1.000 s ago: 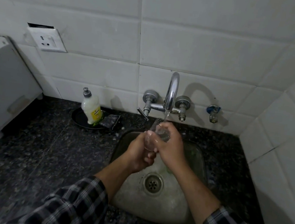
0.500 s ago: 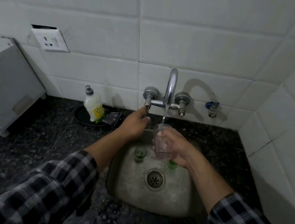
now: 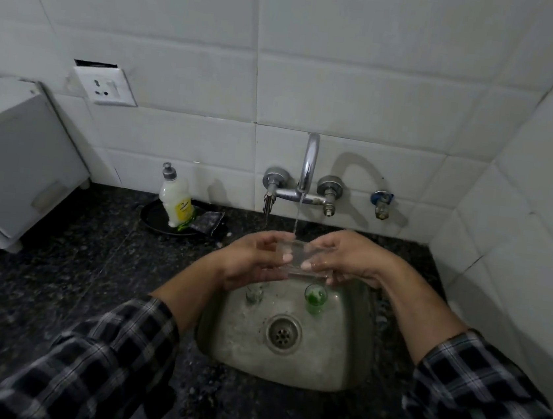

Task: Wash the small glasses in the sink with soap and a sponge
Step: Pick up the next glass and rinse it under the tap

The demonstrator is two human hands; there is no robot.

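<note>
A clear small glass (image 3: 297, 258) lies sideways between both hands under the running tap (image 3: 308, 164). My left hand (image 3: 251, 261) grips its left end and my right hand (image 3: 349, 257) its right end, over the steel sink (image 3: 347, 362). Water streams onto the glass. In the sink stand a green small glass (image 3: 315, 298) and, partly hidden under my left hand, a clear small glass (image 3: 254, 294). The soap bottle (image 3: 176, 198) and the dark sponge (image 3: 209, 220) rest on a black dish (image 3: 153, 217) left of the sink.
A dark granite counter (image 3: 52, 287) surrounds the sink. A white appliance (image 3: 8, 158) stands at the far left, and a wall socket (image 3: 104, 86) sits above it. A small blue valve (image 3: 382, 203) is on the tiled wall to the right of the tap.
My left hand has come off the tap's left handle and joined the right hand on the glass. The glass has turned from upright to sideways under the water.
</note>
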